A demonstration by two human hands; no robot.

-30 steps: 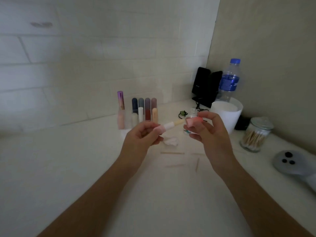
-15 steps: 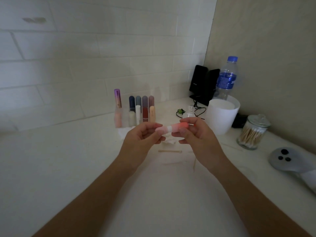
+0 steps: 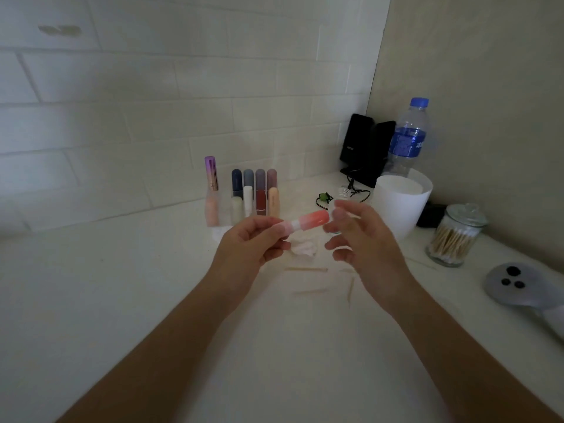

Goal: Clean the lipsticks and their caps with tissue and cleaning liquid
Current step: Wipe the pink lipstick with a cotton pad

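Observation:
My left hand pinches a pink lipstick by its pale base; its coral cap is on and points right. My right hand hovers just right of the cap tip with loosely spread fingers, holding nothing. Behind the hands, a clear rack holds several upright lipsticks, a purple-capped one at its left end. A crumpled tissue lies on the counter under the lipstick. A small clear bottle stands behind my right hand, mostly hidden.
Several used cotton swabs lie on the white counter. At the right stand a white cup, a water bottle, a glass jar of swabs, black devices and a grey controller.
The coral cap, held apart in my right hand a second ago, was pushed onto the lipstick. My right hand has since let go and drawn slightly away.

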